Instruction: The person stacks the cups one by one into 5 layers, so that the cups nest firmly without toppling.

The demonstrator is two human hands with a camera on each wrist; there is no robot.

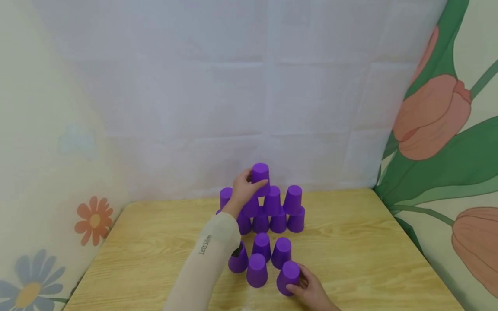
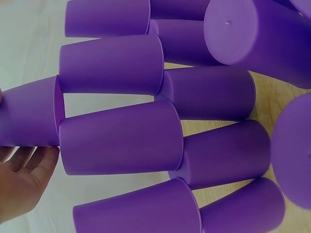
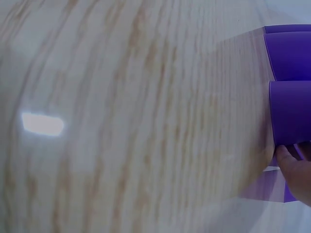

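Observation:
My left hand (image 1: 244, 190) holds a purple cup (image 1: 260, 172) upside down between thumb and fingers, above the second row of a stack of upturned purple cups (image 1: 292, 201). In the left wrist view, this cup's rim (image 2: 59, 109) meets the bases of two second-row cups (image 2: 116, 138), and the fingers (image 2: 41, 170) lie along its side. At the front right, my right hand (image 1: 313, 289) grips another upturned purple cup (image 1: 288, 276), thumb on its near side. The right wrist view shows the thumb (image 3: 286, 162) by that cup's (image 3: 291, 111) rim, close to the tabletop.
Several loose upturned purple cups (image 1: 256, 271) stand in front of the stack, near the left forearm. The wooden table (image 1: 350, 242) ends at a white cloth backdrop (image 1: 319, 160) behind the stack. Flower-patterned walls (image 1: 435, 116) flank it. My left sleeve hides part of the stack's left side.

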